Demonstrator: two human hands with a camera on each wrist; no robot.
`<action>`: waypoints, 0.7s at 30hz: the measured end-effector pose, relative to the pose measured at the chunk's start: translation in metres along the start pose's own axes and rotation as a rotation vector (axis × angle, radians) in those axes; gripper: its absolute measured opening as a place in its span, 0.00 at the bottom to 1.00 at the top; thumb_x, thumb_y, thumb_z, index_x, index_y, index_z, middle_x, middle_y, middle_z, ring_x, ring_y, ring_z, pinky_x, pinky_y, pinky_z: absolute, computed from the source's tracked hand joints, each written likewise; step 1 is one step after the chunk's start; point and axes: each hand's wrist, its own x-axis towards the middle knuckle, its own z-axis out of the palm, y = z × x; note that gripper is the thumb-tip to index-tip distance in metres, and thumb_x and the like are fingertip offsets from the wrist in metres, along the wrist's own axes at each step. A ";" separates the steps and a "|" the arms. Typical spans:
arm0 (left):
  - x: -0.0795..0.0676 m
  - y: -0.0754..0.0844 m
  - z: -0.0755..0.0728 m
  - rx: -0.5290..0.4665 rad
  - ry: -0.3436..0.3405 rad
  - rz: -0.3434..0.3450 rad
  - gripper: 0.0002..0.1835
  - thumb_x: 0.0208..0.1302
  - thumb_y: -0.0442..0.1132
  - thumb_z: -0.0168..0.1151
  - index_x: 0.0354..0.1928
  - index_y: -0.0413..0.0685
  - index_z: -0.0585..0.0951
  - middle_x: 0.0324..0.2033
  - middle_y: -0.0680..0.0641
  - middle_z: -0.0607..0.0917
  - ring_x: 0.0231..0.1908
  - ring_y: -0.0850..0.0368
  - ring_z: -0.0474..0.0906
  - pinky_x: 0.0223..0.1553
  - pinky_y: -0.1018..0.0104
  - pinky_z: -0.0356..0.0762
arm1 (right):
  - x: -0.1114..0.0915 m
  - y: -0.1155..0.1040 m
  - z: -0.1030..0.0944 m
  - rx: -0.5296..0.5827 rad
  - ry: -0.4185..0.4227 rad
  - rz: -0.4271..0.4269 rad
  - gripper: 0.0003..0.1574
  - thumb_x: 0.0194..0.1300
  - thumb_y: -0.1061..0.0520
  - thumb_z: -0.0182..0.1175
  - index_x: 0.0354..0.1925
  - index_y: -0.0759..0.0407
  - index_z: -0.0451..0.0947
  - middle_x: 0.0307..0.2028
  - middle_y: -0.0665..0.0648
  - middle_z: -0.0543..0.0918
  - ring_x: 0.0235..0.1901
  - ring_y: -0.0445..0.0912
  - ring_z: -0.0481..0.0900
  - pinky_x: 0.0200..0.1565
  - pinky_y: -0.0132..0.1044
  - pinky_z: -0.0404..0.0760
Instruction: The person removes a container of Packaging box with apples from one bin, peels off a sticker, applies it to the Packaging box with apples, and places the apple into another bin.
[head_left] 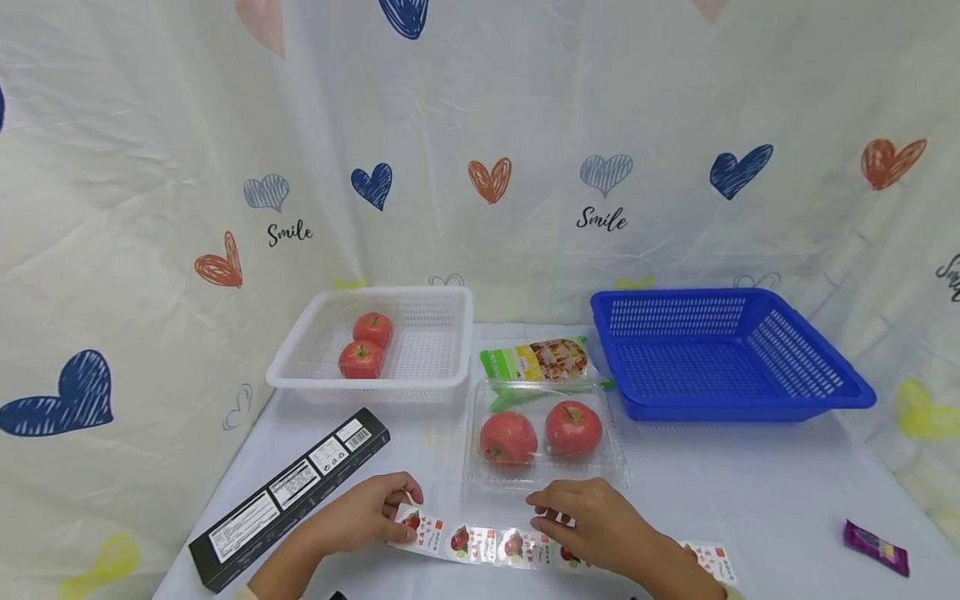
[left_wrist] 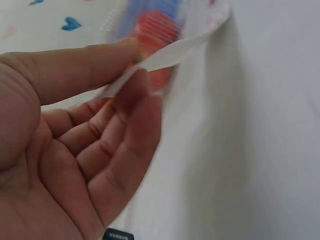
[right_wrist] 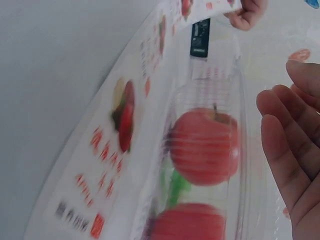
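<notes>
A strip of apple label stickers (head_left: 472,543) stretches across the front of the table. My left hand (head_left: 367,517) pinches its left end between thumb and fingers; the strip's edge shows between them in the left wrist view. Over the strip's right half is my right hand (head_left: 588,523), with fingers loosely bent and nothing between them; in the right wrist view this hand (right_wrist: 295,140) is apart from the strip. Just beyond the strip lies a clear plastic clamshell box (head_left: 551,477) with two red apples (head_left: 573,429) inside.
A white basket (head_left: 442,384) at back left holds a clear box with two apples (head_left: 362,358). At back right stands a blue basket (head_left: 742,408). A green-and-yellow food packet (head_left: 540,360) lies behind the clamshell, a long black box (head_left: 288,500) left, a purple packet (head_left: 876,547) far right.
</notes>
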 end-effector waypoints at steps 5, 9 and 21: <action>0.001 0.019 0.002 -0.292 0.011 0.027 0.22 0.55 0.30 0.71 0.51 0.34 0.74 0.32 0.43 0.83 0.32 0.52 0.81 0.32 0.59 0.84 | 0.017 -0.007 0.005 0.008 0.008 -0.053 0.14 0.55 0.64 0.71 0.42 0.56 0.84 0.35 0.46 0.84 0.34 0.31 0.80 0.35 0.20 0.77; 0.003 0.032 0.008 -0.383 0.015 0.059 0.23 0.56 0.30 0.71 0.51 0.31 0.73 0.33 0.42 0.84 0.34 0.51 0.83 0.33 0.57 0.84 | 0.032 -0.013 0.010 -0.003 0.010 -0.093 0.12 0.56 0.64 0.71 0.40 0.53 0.85 0.35 0.45 0.84 0.36 0.33 0.81 0.40 0.22 0.78; 0.019 0.053 0.037 -0.436 0.017 0.099 0.12 0.55 0.34 0.73 0.36 0.36 0.78 0.26 0.45 0.85 0.27 0.57 0.81 0.30 0.60 0.84 | 0.058 -0.019 0.026 -0.051 0.105 -0.163 0.08 0.57 0.64 0.70 0.37 0.55 0.86 0.35 0.46 0.81 0.37 0.38 0.78 0.43 0.23 0.77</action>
